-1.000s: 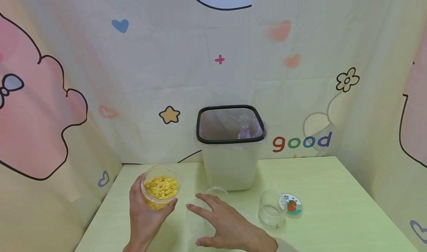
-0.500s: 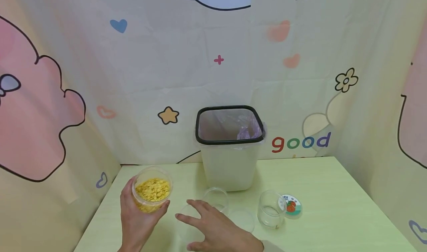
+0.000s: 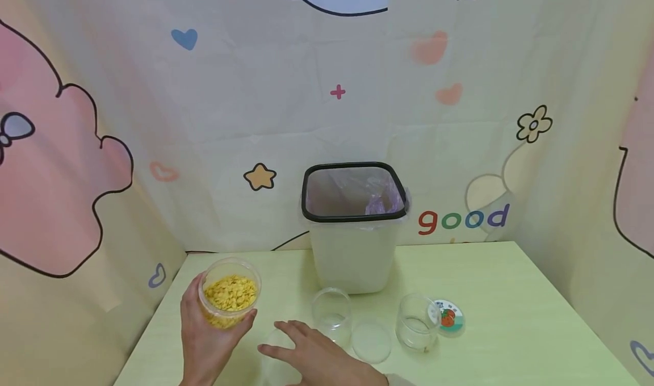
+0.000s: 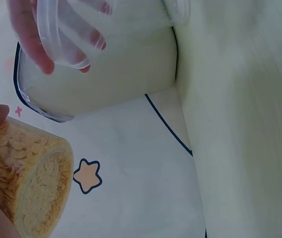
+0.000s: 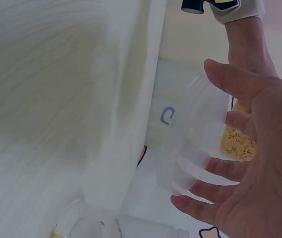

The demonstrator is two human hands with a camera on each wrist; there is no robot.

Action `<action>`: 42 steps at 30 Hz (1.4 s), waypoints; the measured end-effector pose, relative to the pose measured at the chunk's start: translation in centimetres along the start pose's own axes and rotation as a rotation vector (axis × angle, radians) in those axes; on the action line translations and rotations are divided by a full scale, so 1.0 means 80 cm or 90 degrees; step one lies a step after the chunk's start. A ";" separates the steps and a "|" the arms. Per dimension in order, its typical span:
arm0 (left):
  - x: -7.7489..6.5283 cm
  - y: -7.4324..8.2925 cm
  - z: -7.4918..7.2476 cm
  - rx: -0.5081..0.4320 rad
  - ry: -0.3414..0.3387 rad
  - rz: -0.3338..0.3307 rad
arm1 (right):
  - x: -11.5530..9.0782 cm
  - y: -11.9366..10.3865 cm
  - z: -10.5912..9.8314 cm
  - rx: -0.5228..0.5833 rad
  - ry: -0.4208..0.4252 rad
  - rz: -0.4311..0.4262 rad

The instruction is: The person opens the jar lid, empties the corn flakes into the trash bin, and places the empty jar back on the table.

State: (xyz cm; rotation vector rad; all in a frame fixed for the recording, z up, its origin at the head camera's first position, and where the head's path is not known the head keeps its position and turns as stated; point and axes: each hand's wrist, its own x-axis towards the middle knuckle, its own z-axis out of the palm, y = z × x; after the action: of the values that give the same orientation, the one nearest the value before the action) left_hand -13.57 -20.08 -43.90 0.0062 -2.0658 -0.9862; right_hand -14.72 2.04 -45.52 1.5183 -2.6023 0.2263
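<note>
In the head view my left hand (image 3: pixel 203 340) grips a clear jar (image 3: pixel 218 321) of yellow flakes that look like cornflakes, its open top tilted toward the camera. The left wrist view has the jar's base (image 4: pixel 41 196) and the flakes against its wall. My right hand (image 3: pixel 327 355) holds a translucent plastic bowl (image 5: pixel 193 131), thumb on one side and fingers spread along the other. It hangs over the table, apart from the jar of flakes. Behind the right hand stands a clear jar (image 3: pixel 332 306), with a clear round lid (image 3: pixel 371 340) lying beside it.
A second clear jar (image 3: pixel 415 323) stands farther right, partly in front of a printed lid (image 3: pixel 451 318) with a red fruit on it. At the table's back stands a white bin (image 3: pixel 353 261) with a black rim and a purple liner. A patterned cloth (image 3: pixel 230 108) surrounds the table.
My right hand and the bowl have moved left and nearer, uncovering the clear jar and round lid. My left hand has shifted left and slightly down with the jar of flakes.
</note>
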 end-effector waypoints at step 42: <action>-0.004 -0.010 0.000 0.009 -0.007 -0.011 | 0.023 0.009 0.069 0.023 -0.124 0.167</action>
State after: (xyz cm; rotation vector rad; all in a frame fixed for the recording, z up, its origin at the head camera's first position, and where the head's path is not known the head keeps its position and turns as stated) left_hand -13.58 -20.56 -44.64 0.0257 -2.0857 -0.9838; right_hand -16.36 -0.20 -50.65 1.2623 -2.9668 0.1562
